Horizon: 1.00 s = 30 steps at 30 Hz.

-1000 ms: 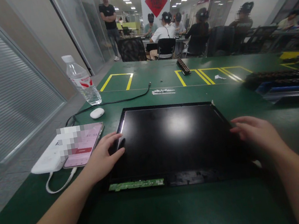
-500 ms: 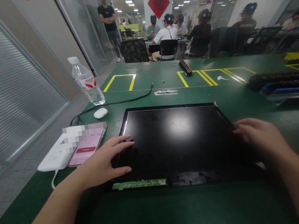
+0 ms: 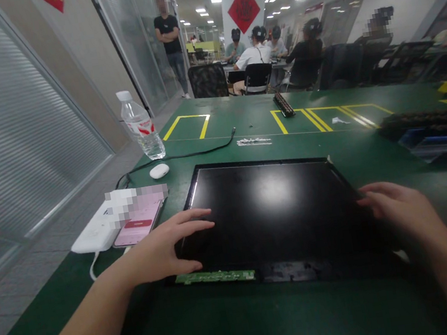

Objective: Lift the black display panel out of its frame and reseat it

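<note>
A flat black LCD screen panel [image 3: 273, 210] lies on the green table in front of me, a light glare on its glass. A narrow green circuit board [image 3: 215, 277] runs along its near edge at the left. My left hand [image 3: 172, 246] hovers at the panel's left side with thumb and fingers spread, the fingertips over the glass; whether they touch it I cannot tell. At the opposite side, the fingers of my right hand [image 3: 400, 210] are bent together at the panel's right edge. Shadow hides the lower part of that grip.
Left of the panel are a white power bank [image 3: 100, 224], a pink-screened phone [image 3: 142, 220], a white earbud case [image 3: 159, 171], a water bottle [image 3: 142, 126] and a black cable [image 3: 191, 154]. Dark strips [image 3: 441, 124] lie at right. Several people sit beyond the table [image 3: 250, 333].
The view has shifted slightly, so everything sits a little lower and further right. Both hands keep nearly the same places at the panel's sides.
</note>
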{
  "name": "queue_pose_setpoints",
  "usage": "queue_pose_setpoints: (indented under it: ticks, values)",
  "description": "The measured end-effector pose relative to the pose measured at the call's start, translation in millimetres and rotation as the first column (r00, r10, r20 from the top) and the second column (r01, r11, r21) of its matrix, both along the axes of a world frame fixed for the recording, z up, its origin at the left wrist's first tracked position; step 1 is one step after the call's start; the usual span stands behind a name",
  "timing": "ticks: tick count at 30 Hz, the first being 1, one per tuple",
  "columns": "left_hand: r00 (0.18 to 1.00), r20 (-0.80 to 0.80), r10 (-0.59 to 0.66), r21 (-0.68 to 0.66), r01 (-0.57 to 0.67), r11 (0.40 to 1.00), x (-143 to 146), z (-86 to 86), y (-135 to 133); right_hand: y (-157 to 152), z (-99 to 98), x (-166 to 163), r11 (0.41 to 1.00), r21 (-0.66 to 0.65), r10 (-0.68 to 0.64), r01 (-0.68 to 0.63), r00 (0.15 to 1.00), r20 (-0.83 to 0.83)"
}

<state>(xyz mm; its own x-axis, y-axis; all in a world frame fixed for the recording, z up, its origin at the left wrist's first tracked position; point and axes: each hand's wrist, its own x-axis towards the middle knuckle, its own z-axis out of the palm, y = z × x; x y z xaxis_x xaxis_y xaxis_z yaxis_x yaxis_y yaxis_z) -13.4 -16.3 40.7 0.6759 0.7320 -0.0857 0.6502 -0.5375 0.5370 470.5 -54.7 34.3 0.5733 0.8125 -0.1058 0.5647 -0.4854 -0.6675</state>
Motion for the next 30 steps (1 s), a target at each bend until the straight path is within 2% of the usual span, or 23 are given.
queue_pose_setpoints:
  ticks: [12, 20, 24, 27, 30]
  values:
    - [0.999, 0.021, -0.046, 0.035, 0.045, 0.998, 3.2, -1.9, -3.4, 3.8, 0.3, 0.2, 0.999, 0.001, -0.035, 0.035, 0.999, 0.01]
    - [1.0, 0.014, -0.02, 0.035, 0.019, 0.999, 3.8, -0.2, -2.5, 1.9, -6.8, 8.5, 1.0, 0.008, 0.008, -0.008, 0.999, 0.04]
    - [0.992, 0.002, 0.124, 0.127, -0.124, 0.984, 4.7, -7.4, 1.1, 1.6, -3.6, 8.1, 0.999, -0.027, 0.03, -0.029, 0.999, 0.031]
    - [0.96, -0.025, 0.28, 0.234, -0.267, 0.935, 4.2, -16.3, 7.0, 1.5, 0.7, 4.7, 1.0, -0.025, 0.021, -0.019, 0.999, 0.05]
    - [0.936, -0.085, 0.343, 0.288, -0.306, 0.907, 4.9, -21.4, 11.8, 1.3, 3.4, 2.0, 0.999, -0.039, 0.02, -0.018, 0.998, 0.063]
